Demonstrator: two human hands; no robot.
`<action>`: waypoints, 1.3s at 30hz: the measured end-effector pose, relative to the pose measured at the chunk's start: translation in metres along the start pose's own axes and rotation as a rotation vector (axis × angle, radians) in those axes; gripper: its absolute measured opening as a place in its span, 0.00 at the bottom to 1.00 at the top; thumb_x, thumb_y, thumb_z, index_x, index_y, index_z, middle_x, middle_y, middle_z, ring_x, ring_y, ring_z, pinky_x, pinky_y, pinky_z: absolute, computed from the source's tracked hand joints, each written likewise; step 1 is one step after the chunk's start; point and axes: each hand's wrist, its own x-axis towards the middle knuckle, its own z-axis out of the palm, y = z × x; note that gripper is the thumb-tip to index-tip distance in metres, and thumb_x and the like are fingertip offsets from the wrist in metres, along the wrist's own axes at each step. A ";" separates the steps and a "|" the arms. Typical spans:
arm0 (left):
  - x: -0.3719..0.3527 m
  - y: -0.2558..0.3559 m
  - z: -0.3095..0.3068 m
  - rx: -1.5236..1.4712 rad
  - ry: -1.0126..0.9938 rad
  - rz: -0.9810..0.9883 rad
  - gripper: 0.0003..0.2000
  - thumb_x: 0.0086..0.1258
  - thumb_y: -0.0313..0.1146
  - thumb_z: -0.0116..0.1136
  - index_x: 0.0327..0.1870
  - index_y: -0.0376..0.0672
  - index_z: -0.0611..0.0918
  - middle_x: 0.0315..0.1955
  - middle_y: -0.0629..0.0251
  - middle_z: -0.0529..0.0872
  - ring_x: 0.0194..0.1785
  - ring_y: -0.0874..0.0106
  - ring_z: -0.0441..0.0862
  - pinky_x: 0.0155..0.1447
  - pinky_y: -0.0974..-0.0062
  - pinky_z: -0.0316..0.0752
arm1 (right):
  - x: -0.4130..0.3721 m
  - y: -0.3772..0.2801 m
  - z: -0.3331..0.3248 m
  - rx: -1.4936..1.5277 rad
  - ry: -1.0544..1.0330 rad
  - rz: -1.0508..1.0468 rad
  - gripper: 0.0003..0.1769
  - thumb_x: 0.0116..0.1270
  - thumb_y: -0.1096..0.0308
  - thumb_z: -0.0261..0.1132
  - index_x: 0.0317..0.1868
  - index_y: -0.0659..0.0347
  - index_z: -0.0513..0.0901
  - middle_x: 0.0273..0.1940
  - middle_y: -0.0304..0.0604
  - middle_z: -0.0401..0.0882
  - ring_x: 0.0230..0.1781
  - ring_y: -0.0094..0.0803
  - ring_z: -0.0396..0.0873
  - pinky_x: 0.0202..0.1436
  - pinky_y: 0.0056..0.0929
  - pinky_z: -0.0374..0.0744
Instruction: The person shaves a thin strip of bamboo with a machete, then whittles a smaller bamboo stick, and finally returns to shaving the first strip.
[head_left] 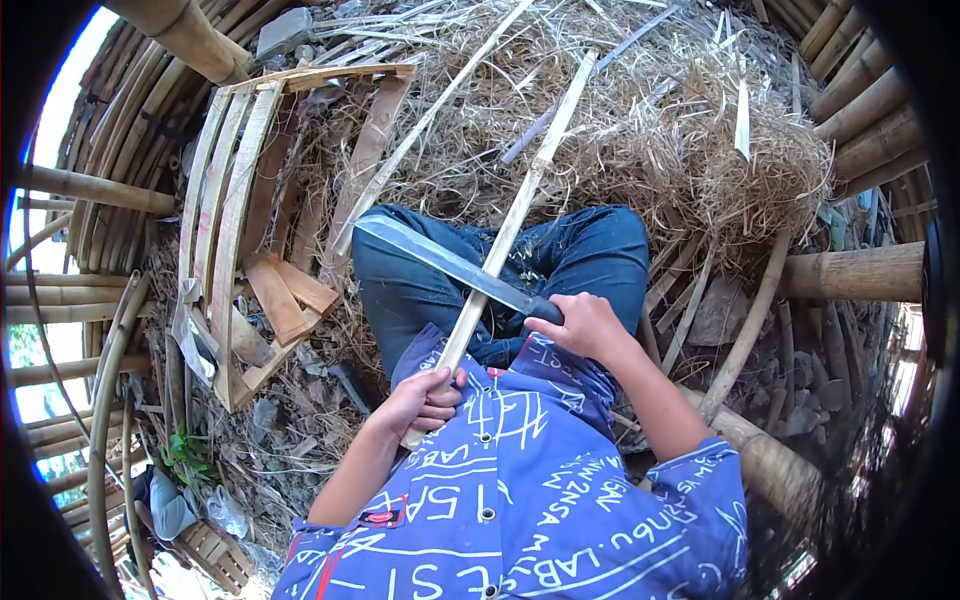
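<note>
My left hand (423, 402) is wrapped round the lower end of a long split bamboo strip (522, 197), close to my shirt. The strip slants up and away over my lap, its far end above the pile of shavings. In my right hand (583, 325) is the dark handle of a machete (440, 258). Its broad blade points left over my crossed legs in blue jeans (604, 255), with the tip above one knee. Blade and strip cross in front of me, the blade lying across the strip at its middle.
A heap of pale bamboo shavings (690, 140) spreads ahead of my legs. To the left leans a slatted wooden crate (235, 190) with loose wood pieces (283, 297) beside it. Bamboo poles (855, 272) stand at the right, near a grey stone (722, 312).
</note>
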 end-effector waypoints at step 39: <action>0.001 0.007 -0.004 -0.034 0.002 -0.020 0.16 0.80 0.47 0.40 0.48 0.42 0.71 0.16 0.82 0.56 0.13 0.89 0.50 0.11 0.90 0.49 | -0.003 0.017 0.003 0.188 -0.063 0.092 0.18 0.50 0.70 0.67 0.44 0.64 0.82 0.38 0.61 0.83 0.45 0.57 0.81 0.49 0.47 0.77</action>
